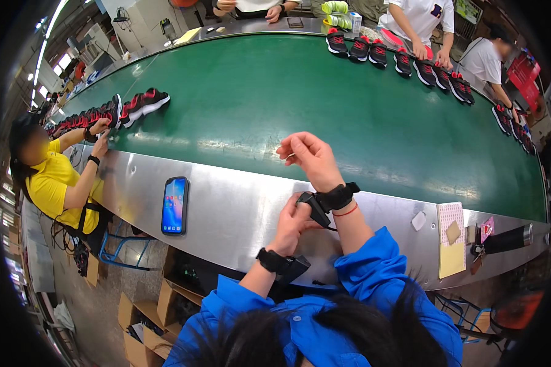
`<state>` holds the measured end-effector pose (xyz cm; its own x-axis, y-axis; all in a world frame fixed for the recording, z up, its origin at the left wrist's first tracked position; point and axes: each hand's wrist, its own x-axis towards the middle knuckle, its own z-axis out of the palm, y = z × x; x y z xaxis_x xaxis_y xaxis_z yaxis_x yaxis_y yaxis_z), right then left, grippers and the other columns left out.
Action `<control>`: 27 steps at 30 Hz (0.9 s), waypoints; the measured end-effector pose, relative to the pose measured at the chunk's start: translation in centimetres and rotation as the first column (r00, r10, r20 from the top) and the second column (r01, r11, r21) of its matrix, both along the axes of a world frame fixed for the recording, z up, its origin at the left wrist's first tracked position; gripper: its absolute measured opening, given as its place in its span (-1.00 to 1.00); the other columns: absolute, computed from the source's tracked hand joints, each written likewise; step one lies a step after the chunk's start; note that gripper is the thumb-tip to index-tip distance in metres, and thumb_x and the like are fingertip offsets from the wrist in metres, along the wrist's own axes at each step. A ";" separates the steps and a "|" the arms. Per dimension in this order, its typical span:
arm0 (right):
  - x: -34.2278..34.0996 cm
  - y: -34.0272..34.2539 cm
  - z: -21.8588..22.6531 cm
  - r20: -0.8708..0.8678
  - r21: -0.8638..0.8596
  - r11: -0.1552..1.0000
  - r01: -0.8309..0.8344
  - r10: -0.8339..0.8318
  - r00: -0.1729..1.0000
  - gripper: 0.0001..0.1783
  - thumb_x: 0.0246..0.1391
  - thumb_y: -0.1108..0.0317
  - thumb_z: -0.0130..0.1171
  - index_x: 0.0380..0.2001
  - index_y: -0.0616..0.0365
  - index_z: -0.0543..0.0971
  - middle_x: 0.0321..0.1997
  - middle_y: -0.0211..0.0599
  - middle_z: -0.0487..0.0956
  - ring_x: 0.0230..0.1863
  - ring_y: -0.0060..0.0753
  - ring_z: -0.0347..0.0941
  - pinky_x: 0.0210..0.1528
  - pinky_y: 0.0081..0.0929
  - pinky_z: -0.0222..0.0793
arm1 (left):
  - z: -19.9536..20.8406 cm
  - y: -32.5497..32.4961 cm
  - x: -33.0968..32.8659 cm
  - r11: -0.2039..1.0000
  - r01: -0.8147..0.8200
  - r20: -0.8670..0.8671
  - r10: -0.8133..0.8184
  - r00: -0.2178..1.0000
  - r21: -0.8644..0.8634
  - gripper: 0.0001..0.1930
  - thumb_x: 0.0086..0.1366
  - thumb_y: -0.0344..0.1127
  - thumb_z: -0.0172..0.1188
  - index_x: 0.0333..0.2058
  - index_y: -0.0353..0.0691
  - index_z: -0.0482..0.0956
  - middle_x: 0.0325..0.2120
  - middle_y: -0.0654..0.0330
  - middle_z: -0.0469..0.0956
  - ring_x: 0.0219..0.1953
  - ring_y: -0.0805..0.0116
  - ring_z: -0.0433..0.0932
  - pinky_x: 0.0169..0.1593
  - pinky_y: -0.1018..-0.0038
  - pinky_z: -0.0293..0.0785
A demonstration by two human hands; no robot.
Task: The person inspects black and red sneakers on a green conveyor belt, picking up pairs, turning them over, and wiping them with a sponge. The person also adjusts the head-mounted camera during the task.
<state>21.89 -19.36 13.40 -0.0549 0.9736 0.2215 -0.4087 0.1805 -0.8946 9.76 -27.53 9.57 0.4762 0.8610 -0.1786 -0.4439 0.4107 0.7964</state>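
My left hand (289, 225) is closed around a small black wrist device (316, 209), which sits on a black strap (338, 197) around my right wrist. My right hand (312, 160) is raised over the edge of the green belt (226, 104), its fingers loosely curled and apart, with nothing visible in them. A thin red cord circles the right wrist below the strap. Another black strap (272, 260) with a similar device (294, 267) is on my left wrist. A smartphone (174, 205) with a lit screen lies on the metal table to the left.
Black-and-red sneakers (144, 107) line the belt's left end; more sneakers (402, 62) line its far right edge. Co-workers stand or sit around it, one in a yellow shirt (58, 180). On the metal ledge (226, 202) are a notepad (452, 260) and a black cylinder (505, 240). Cardboard boxes (144, 324) stand below.
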 end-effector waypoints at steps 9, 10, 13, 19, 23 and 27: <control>0.8 -1.3 1.3 -0.643 0.255 0.901 -0.352 0.429 0.634 -0.78 0.35 0.26 -0.11 -0.15 0.16 0.45 -0.27 -0.34 0.50 -0.23 -0.49 0.37 -0.25 -0.63 0.31 | 0.9 0.7 0.3 0.976 0.204 0.123 -0.193 0.973 -0.077 -0.62 0.41 -0.33 0.03 0.16 -0.19 0.27 -0.16 0.25 0.51 -0.10 0.41 0.54 0.01 0.43 0.47; 0.8 -1.4 1.3 -0.654 0.286 0.888 -0.360 0.455 0.604 -0.77 0.35 0.25 -0.11 -0.15 0.16 0.45 -0.26 -0.34 0.50 -0.23 -0.49 0.37 -0.25 -0.64 0.31 | 1.2 0.6 0.3 0.973 0.202 0.126 -0.187 0.974 -0.115 -0.64 0.42 -0.30 0.01 0.14 -0.20 0.28 -0.18 0.27 0.52 -0.13 0.43 0.54 -0.02 0.44 0.48; 0.6 -1.5 1.3 -0.621 0.322 0.867 -0.380 0.496 0.607 -0.74 0.34 0.20 -0.08 -0.14 0.17 0.44 -0.25 -0.33 0.50 -0.22 -0.50 0.37 -0.24 -0.63 0.29 | 1.5 0.7 0.3 0.944 0.238 0.135 -0.212 0.968 -0.227 -0.67 0.43 -0.22 -0.03 0.09 -0.22 0.34 -0.23 0.29 0.54 -0.21 0.46 0.57 -0.11 0.47 0.53; -2.0 -3.3 1.7 -0.389 0.146 0.825 -0.546 0.555 0.735 -0.70 0.30 0.18 -0.01 -0.15 0.23 0.42 -0.25 -0.29 0.49 -0.20 -0.47 0.36 -0.21 -0.55 0.31 | -2.4 2.6 -1.4 0.835 0.450 0.105 -0.440 0.892 -0.316 -0.62 0.42 -0.05 -0.06 0.04 -0.19 0.41 -0.20 0.26 0.56 -0.21 0.45 0.57 -0.20 0.47 0.54; -3.2 -4.1 1.8 -0.343 0.103 0.779 -0.618 0.611 0.713 -0.68 0.30 0.17 0.00 -0.15 0.25 0.42 -0.22 -0.25 0.48 -0.21 -0.46 0.35 -0.18 -0.54 0.30 | -2.5 2.3 -2.8 0.836 0.472 0.244 -0.414 0.877 -0.280 -0.59 0.45 -0.02 -0.13 0.09 -0.14 0.36 0.04 0.17 0.44 0.03 0.38 0.47 -0.03 0.45 0.47; -3.6 -4.2 1.6 -0.371 0.096 0.753 -0.652 0.634 0.678 -0.69 0.30 0.17 0.00 -0.16 0.24 0.42 -0.21 -0.26 0.48 -0.20 -0.47 0.36 -0.15 -0.54 0.30 | -2.5 1.3 -2.7 0.891 0.338 0.217 -0.280 0.935 -0.305 -0.57 0.46 -0.04 -0.15 0.16 -0.15 0.29 0.07 0.15 0.42 0.08 0.33 0.45 0.03 0.41 0.46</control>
